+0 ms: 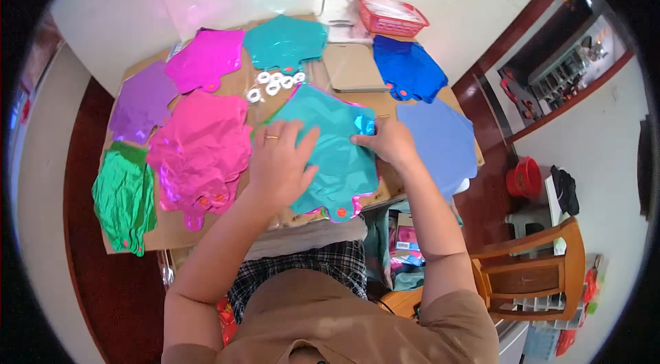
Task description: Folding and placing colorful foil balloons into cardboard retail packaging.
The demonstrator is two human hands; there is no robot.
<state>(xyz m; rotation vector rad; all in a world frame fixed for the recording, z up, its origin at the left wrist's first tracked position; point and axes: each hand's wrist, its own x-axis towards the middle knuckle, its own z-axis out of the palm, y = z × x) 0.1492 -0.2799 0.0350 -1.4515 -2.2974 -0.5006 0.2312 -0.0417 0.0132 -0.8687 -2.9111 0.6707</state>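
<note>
A flat teal foil balloon (pixel 337 151) lies on top of a pink one at the near middle of the cardboard-covered table (pixel 172 233). My left hand (pixel 280 161), wearing a ring, presses flat with spread fingers on the teal foil's left side. My right hand (pixel 388 140) pinches the foil's right edge, fingers closed on it.
More flat foil balloons ring the table: green (pixel 124 199), a pink pile (pixel 199 151), purple (pixel 141 103), magenta (pixel 206 58), teal (pixel 285 41), dark blue (pixel 409 68), light blue (pixel 440 144). Small white rings (pixel 275 83) sit mid-table. A red basket (pixel 392 17) stands at the back; a wooden chair (pixel 533 271) at right.
</note>
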